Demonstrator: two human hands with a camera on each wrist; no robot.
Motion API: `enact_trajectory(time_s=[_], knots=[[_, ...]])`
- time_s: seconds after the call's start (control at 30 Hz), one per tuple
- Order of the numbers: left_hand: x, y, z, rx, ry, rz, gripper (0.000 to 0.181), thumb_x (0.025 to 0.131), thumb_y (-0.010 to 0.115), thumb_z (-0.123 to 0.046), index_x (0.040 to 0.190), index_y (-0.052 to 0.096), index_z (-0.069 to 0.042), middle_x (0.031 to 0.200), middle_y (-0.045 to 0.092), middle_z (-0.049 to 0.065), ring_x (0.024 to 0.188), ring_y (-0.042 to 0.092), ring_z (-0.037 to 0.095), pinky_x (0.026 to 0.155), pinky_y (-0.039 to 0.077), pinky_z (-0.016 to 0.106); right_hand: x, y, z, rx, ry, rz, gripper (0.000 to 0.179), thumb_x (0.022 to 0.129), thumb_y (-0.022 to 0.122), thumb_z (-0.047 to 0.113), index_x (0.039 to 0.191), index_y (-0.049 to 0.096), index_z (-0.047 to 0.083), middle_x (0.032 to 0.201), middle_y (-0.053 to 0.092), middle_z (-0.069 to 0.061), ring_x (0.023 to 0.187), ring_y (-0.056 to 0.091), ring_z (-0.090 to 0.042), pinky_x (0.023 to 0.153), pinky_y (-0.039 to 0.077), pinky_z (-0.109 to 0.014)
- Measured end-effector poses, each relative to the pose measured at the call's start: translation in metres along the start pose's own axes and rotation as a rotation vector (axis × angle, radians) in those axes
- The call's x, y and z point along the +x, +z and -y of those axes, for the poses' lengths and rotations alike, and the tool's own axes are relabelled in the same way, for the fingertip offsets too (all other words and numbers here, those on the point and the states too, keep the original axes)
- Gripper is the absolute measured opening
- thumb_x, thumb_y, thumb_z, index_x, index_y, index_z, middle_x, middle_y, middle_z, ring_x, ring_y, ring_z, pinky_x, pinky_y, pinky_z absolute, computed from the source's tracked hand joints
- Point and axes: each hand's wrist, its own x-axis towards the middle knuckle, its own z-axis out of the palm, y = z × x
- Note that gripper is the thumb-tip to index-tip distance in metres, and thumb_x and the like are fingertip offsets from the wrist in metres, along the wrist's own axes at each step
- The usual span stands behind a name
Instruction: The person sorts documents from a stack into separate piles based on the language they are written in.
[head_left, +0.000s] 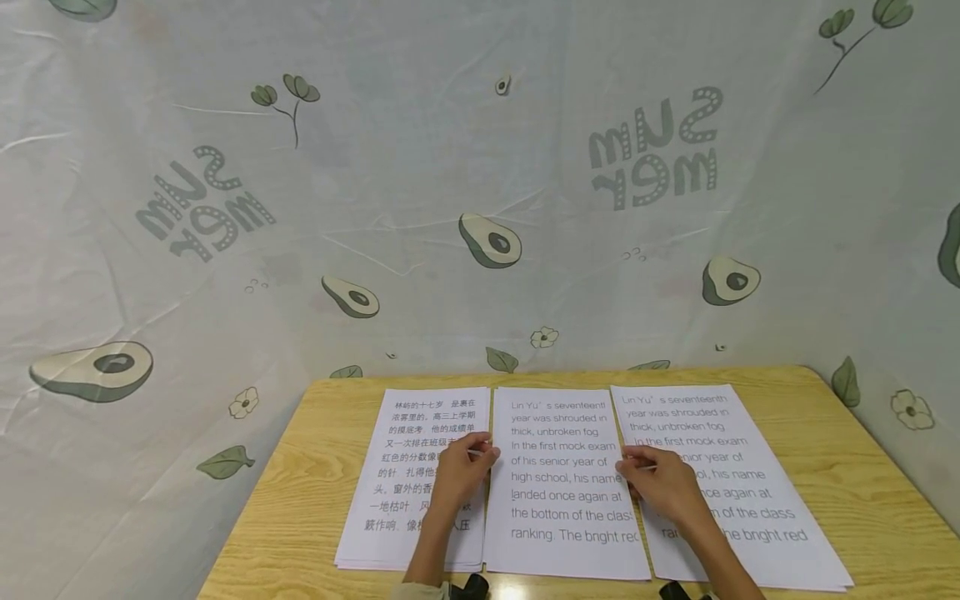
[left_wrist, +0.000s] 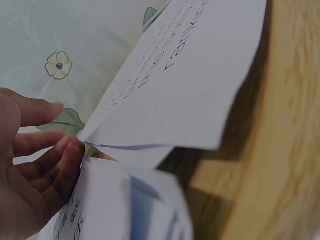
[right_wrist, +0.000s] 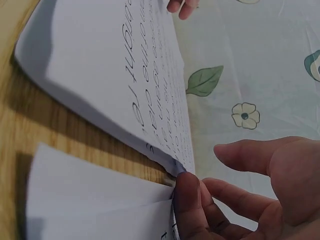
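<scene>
My left hand (head_left: 462,469) is over the inner edge of the left paper stack (head_left: 367,533), which bears Chinese print. Its fingertips touch the left edge of the middle printed paper (head_left: 562,558), while the thumb stands apart in the left wrist view. Over the left edge of the right paper stack (head_left: 795,567), my right hand (head_left: 662,479) has its fingertips at the middle paper's right edge. Its thumb (right_wrist: 237,156) is also apart from the fingers, with no sheet pinched between them. Large English text covers the middle and right papers.
All three papers lie side by side on a wooden table (head_left: 281,483), with narrow gaps between them. A pale cloth (head_left: 420,167) printed with avocados and leaves hangs behind the table's far edge. Below the hands, dark wrist devices (head_left: 474,586) show at the bottom.
</scene>
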Motion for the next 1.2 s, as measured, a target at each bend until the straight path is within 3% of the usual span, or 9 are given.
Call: enact_trajectory(time_s=[0.33, 0.63, 1.0, 1.2], knots=[[0.002, 0.004, 0.005, 0.1, 0.021, -0.012, 0.036, 0.095, 0.08, -0.02, 0.127, 0.076, -0.004, 0.094, 0.069, -0.002, 0.082, 0.06, 0.012, 0.067, 0.049, 0.02, 0.003, 0.004, -0.002, -0.037, -0.018, 0.006, 0.048, 0.098, 0.074, 0.021, 0.135, 0.068, -0.009, 0.11, 0.077, -0.015, 0.079, 0.074, -0.013, 0.065, 0.057, -0.025], [0.0, 0.005, 0.004, 0.116, 0.044, -0.018, 0.035, 0.094, 0.08, -0.017, 0.125, 0.077, -0.001, 0.091, 0.065, -0.001, 0.081, 0.056, 0.012, 0.066, 0.046, 0.019, 0.002, 0.007, 0.0, -0.072, -0.044, 0.002, 0.044, 0.098, 0.073, 0.02, 0.131, 0.071, -0.009, 0.1, 0.077, -0.008, 0.074, 0.069, -0.012, 0.06, 0.053, -0.025], [-0.002, 0.002, -0.001, 0.119, 0.06, -0.002, 0.036, 0.096, 0.079, -0.019, 0.129, 0.077, -0.006, 0.1, 0.07, -0.001, 0.09, 0.064, 0.012, 0.075, 0.054, 0.023, -0.002, 0.004, 0.005, -0.118, -0.108, -0.04, 0.04, 0.096, 0.076, 0.018, 0.13, 0.074, -0.005, 0.109, 0.077, -0.014, 0.096, 0.076, -0.029, 0.077, 0.059, -0.038], [-0.002, 0.0, -0.005, 0.104, 0.072, 0.006, 0.035, 0.097, 0.078, -0.021, 0.129, 0.077, -0.008, 0.101, 0.071, -0.001, 0.09, 0.065, 0.012, 0.075, 0.055, 0.023, -0.003, 0.004, 0.008, -0.096, -0.108, -0.041, 0.04, 0.096, 0.076, 0.017, 0.131, 0.074, -0.002, 0.112, 0.077, -0.014, 0.097, 0.076, -0.028, 0.077, 0.058, -0.034]])
